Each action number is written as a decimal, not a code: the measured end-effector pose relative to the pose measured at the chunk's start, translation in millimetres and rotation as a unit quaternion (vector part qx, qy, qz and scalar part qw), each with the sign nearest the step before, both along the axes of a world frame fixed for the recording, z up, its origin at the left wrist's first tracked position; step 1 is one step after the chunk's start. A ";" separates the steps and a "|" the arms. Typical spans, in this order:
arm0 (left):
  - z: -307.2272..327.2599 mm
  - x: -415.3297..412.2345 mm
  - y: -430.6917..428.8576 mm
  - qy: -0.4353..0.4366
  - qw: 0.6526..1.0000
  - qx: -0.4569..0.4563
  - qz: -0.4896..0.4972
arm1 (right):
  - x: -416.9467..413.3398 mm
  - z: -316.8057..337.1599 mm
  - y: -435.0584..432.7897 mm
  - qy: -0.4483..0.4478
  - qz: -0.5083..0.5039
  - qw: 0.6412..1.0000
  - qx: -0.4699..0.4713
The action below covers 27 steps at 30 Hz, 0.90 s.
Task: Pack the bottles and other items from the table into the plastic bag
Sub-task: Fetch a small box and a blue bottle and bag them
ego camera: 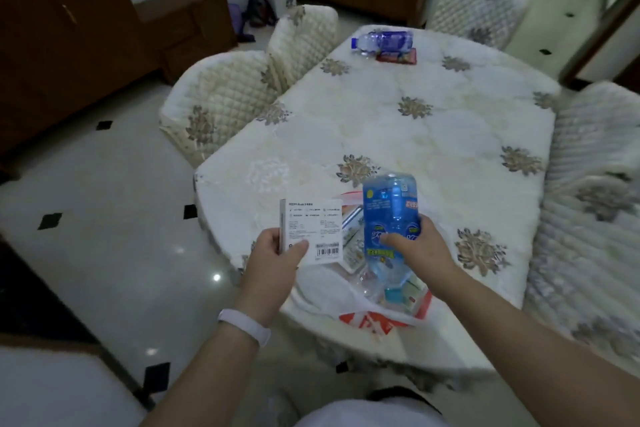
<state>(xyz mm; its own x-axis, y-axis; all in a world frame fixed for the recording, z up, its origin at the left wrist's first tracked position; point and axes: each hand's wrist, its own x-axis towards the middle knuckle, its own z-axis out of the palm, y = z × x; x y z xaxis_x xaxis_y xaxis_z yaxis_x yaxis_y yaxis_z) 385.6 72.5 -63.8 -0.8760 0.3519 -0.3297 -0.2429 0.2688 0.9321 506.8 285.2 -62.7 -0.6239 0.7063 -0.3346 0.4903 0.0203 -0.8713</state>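
Observation:
My right hand [417, 250] grips a light blue plastic bottle [389, 204], held cap down over the mouth of a clear plastic bag with red print [377, 321] lying at the table's near edge. Inside the bag I see a small packet and other items, partly hidden by the bottle. My left hand [277, 255] holds a white box with a barcode [313, 229] just left of the bag. A second bottle with a blue label [382, 41] lies on its side at the far end of the table, beside a flat red packet [398, 57].
The table [433, 135] wears a white quilted cloth with grey flower patterns. Quilted chairs stand at the left [221, 97], the far end [478, 9] and the right [595, 184]. Dark wooden cabinets [62, 28] line the left wall over a glossy tiled floor.

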 end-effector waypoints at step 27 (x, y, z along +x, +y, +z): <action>-45.3 -50.4 108.0 0.111 0.919 -0.219 -0.309 | 7.0 -63.6 -13.8 0.004 -0.135 0.984 -0.113</action>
